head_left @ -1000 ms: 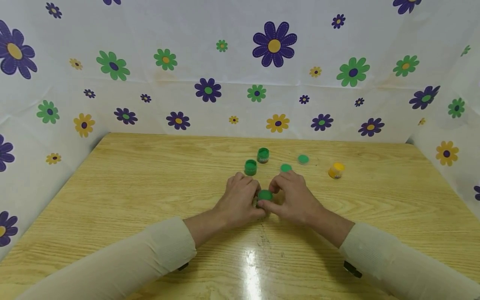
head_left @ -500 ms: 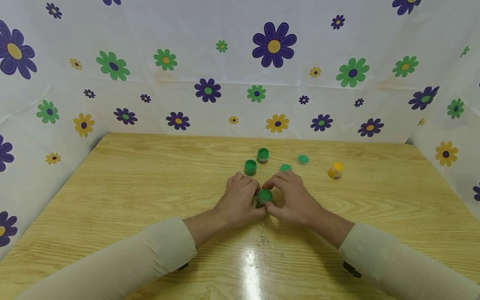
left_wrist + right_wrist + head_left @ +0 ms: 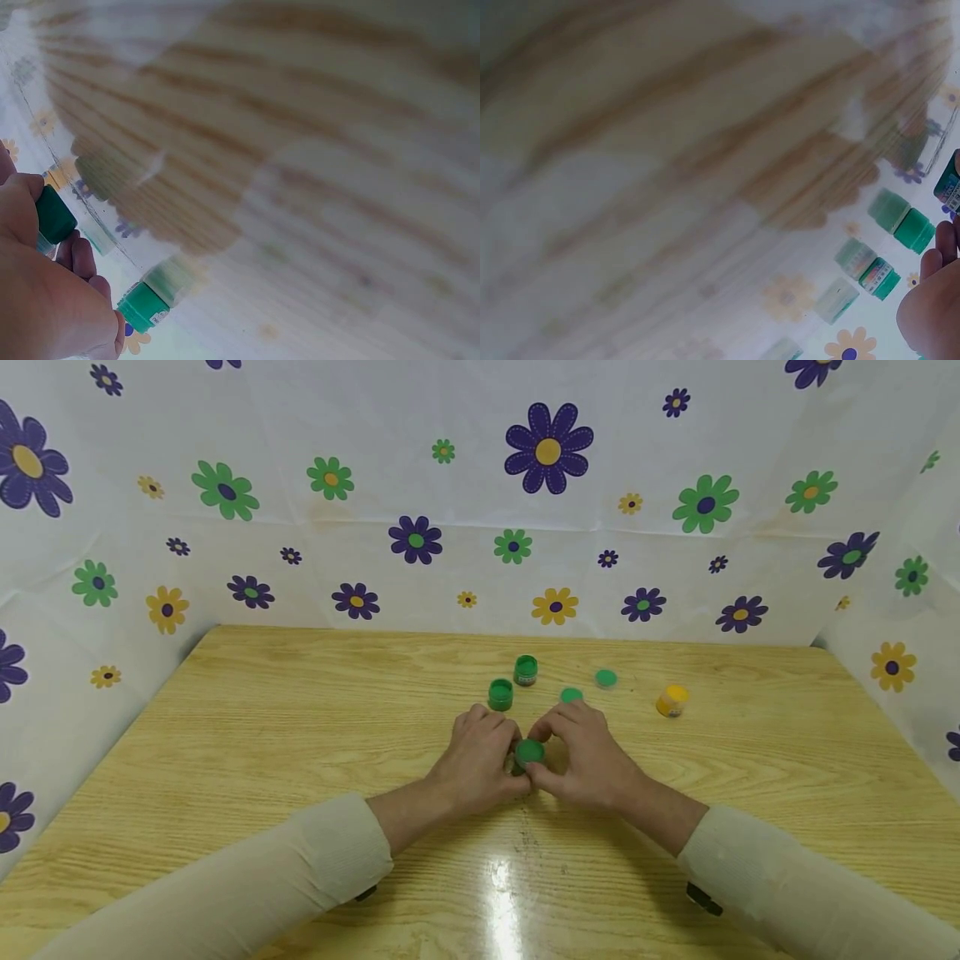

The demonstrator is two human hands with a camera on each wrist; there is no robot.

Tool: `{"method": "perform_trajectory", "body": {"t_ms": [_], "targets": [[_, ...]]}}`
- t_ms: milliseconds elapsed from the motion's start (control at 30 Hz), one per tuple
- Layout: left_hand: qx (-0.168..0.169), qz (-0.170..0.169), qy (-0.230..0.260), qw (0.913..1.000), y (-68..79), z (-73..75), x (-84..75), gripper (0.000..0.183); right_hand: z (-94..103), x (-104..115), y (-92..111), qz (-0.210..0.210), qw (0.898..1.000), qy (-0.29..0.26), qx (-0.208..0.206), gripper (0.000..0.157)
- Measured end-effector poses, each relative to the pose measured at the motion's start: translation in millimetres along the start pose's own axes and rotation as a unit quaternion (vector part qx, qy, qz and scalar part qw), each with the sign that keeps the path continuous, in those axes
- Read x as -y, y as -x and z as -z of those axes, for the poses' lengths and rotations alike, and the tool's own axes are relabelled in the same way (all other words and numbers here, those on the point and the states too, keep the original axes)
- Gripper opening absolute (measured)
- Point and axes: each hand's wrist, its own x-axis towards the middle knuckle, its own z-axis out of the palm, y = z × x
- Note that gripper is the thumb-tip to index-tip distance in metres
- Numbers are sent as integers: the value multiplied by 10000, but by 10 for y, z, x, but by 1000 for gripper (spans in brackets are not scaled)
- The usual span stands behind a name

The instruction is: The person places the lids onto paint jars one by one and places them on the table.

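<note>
Head view, hands [image 3: 480, 764] [image 3: 583, 756] gripping a green jar [image 3: 529, 753], its label [image 3: 950, 196] in right wrist view unreadable

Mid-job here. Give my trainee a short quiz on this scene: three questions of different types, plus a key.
1. Besides the held jar, how many green jars show in the head view?
2. True or false: each hand is on a different jar.
3. Fill in the colour: in the head view, the jar to the right of both green lids is ____.

Key:
1. Two.
2. False: the left hand and right hand are both on the held jar.
3. Yellow: the yellow jar.
</note>
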Motion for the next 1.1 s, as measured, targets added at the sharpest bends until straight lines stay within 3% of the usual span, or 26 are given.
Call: {"method": "perform_trajectory", "body": {"t_ms": [667,1100], "targets": [[57,-35,-45,10000,0,-9,11,32,12,9,11,-368,9992,126,83,29],[-122,-98,2,9999,3,-13,13,29,7,8,3,3,9999,-110,67,24]]}}
